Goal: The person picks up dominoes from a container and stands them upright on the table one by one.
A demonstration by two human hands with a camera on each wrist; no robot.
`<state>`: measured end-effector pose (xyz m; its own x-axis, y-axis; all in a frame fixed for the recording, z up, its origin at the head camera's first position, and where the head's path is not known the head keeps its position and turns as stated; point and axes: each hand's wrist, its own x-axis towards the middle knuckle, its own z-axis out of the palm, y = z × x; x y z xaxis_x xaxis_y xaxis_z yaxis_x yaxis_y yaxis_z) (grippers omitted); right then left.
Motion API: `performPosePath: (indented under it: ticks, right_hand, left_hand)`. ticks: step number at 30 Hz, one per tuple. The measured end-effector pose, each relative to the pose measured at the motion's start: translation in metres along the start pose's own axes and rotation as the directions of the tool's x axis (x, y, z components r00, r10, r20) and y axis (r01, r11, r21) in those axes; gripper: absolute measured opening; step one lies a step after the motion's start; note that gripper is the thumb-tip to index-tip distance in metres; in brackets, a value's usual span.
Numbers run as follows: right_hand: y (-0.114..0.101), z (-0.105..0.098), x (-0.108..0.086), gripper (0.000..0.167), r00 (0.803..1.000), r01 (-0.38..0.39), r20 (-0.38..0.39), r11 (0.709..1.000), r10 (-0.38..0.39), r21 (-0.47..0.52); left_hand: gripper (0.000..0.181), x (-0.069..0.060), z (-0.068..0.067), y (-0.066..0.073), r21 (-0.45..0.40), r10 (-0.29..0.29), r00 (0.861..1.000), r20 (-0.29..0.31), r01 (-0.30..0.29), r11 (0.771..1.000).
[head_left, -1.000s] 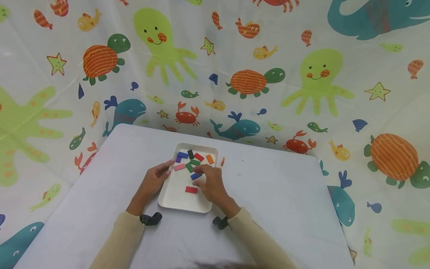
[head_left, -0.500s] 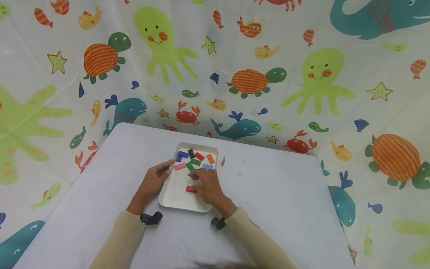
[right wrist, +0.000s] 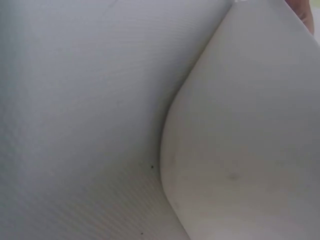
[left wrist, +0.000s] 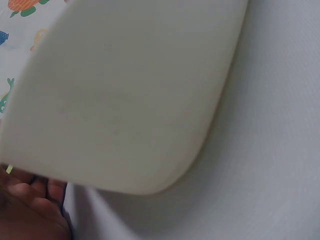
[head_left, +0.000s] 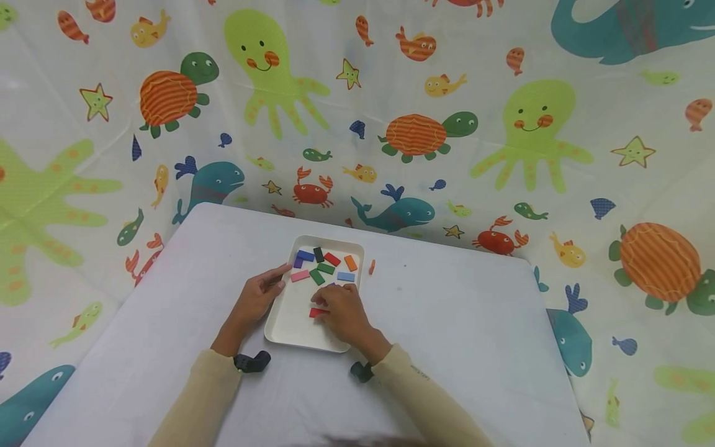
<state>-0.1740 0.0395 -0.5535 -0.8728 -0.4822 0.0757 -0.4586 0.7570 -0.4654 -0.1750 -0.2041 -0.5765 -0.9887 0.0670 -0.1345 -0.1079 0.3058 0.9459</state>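
A white tray [head_left: 279,332] lies on the table and holds several small coloured blocks in its far half. My left hand [head_left: 259,296] grips the tray's left rim; in the left wrist view its curled fingers [left wrist: 40,192] meet the tray's edge. Inside the tray my right hand [head_left: 343,313] bends its fingers and thumb around a red block [head_left: 316,312], covering its right end. Whether they pinch it is hidden. Only a corner of a dark blue block [head_left: 332,285] shows behind that hand. The right wrist view shows the tray's outer wall [right wrist: 235,140] but not the right hand's fingertips.
Near the right hand lie a light blue block [head_left: 346,277], an orange block [head_left: 350,263] and a green block [head_left: 316,277]. A pink block [head_left: 300,276] sits close to the left fingers. Outside the tray, an orange piece [head_left: 372,267] stands on the white table [head_left: 458,323].
My right hand has moved left and toward me, from the dark blue block to the red one, its fingers drawing nearer the thumb. The light blue block is uncovered. The left hand has stayed put.
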Motion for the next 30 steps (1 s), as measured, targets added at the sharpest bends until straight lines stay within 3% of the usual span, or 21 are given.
performPosePath:
  ticks: [16, 30]
  right_hand:
    - [-0.0003, 0.0013, -0.0023, 0.027, 0.999, 0.04, 0.029, 0.996, -0.038, -0.081]
    - [0.0029, 0.0023, -0.0016, 0.027, 0.998, 0.055, -0.033, 0.996, -0.058, -0.075]
  left_hand:
    - [0.048, 0.0014, 0.0005, -0.0007, -0.005, -0.007, 1.0, -0.007, 0.007, 1.0]
    - [0.048, 0.0032, 0.0007, -0.0016, 0.03, 0.008, 1.0, -0.013, -0.007, 1.0]
